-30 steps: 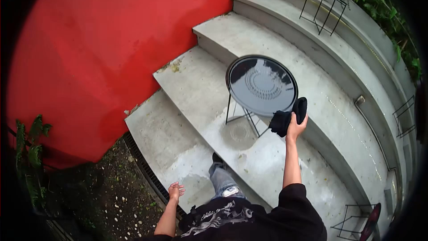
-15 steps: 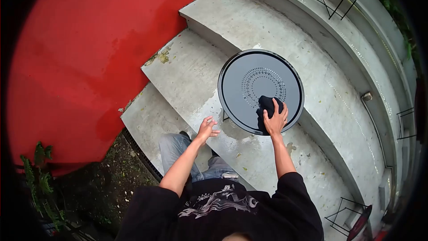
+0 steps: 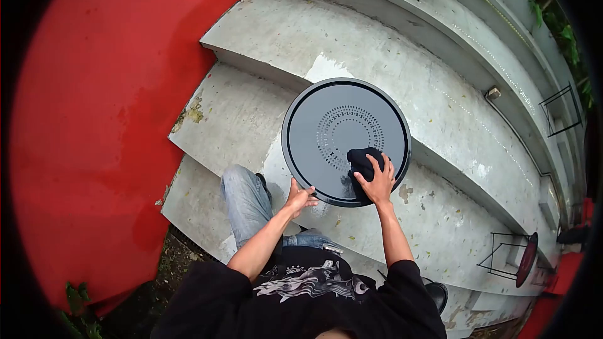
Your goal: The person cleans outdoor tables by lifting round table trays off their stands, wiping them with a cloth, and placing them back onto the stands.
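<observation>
A round dark tray-topped table (image 3: pixel 314 113) with a ring of small perforations stands on the concrete steps before me. My right hand (image 3: pixel 379 182) is closed on a black cloth (image 3: pixel 363 162), which lies against the lower right part of the tabletop. At the table's near left rim is my left hand (image 3: pixel 300 197), its fingers apart and touching or almost touching the edge. No object shows in my left hand. The table's legs are hidden beneath the top.
Curved concrete steps (image 3: pixel 352 31) rise toward the upper right. A red wall (image 3: pixel 107 107) borders them on the left. Black metal frames stand on higher steps, and a dark red round tabletop (image 3: pixel 527 260) on a frame is at right. Plants grow at the edges.
The black cloth has gone from beside the table onto its top, in my right hand. My left hand has moved up to the rim. My view has shifted closer to the table.
</observation>
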A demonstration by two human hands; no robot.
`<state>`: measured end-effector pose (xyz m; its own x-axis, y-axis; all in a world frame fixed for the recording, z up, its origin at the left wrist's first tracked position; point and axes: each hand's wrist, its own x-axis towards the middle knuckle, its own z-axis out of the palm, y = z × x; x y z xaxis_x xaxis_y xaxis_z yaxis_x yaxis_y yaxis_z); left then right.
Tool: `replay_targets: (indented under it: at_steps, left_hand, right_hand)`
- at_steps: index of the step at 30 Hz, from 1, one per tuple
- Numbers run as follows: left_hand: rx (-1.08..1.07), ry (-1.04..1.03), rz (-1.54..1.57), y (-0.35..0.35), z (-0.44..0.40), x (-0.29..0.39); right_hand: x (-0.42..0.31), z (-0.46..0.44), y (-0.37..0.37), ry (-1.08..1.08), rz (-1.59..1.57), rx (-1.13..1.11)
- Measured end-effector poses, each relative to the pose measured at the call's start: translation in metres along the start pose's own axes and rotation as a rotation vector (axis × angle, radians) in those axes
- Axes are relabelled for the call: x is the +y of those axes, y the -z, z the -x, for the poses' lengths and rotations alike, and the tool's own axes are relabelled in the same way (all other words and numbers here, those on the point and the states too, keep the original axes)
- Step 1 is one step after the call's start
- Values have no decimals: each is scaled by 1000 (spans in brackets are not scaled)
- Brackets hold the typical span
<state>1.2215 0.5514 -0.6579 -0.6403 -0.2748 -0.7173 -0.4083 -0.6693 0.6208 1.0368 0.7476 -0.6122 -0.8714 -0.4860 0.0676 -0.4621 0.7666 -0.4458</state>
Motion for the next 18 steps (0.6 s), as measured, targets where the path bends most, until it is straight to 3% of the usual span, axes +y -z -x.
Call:
replay_targets:
  at_steps: [7, 10, 11, 13, 16, 18]
  left_hand:
    - [-92, 114, -19, 54, 42, -26]
    - [119, 134, -234, 53, 59, 6]
    - [146, -56, -382, 69, 37, -7]
    - [280, -336, -218, 72, 1, -21]
    - [452, -131, -290, 41, 20, 8]
    - [450, -4, -340, 37, 21, 1]
  right_hand:
    - [-32, 71, 1, -28, 3, -2]
    - [-39, 82, -2, -37, 38, 29]
    - [-40, 82, -1, -26, 40, 41]
    - [-42, 81, -2, -19, 55, 55]
    - [-43, 81, -2, 7, 58, 71]
    - [-49, 89, -8, 45, 48, 86]
